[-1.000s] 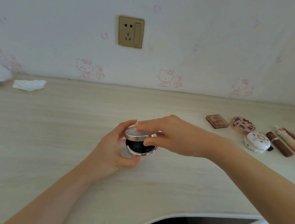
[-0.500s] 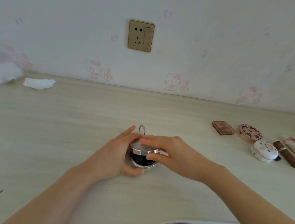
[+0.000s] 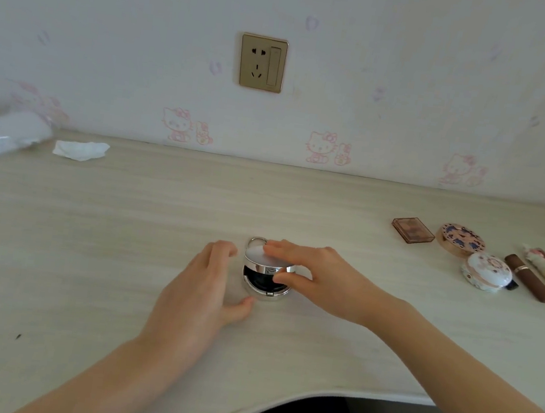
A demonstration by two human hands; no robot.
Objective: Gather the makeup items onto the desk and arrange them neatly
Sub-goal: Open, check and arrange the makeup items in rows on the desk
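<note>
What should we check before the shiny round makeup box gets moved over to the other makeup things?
1. Silver compact rests on the desk: ok.
2. Lid fully closed: not ok, a dark gap shows.
3. Right hand holds the compact: ok, fingers on lid, thumb at the side.
4. Left hand off the compact: ok, open beside it.
5. Free spot beside the brown palette: ok.
6. Latch sound: cannot tell.
</note>
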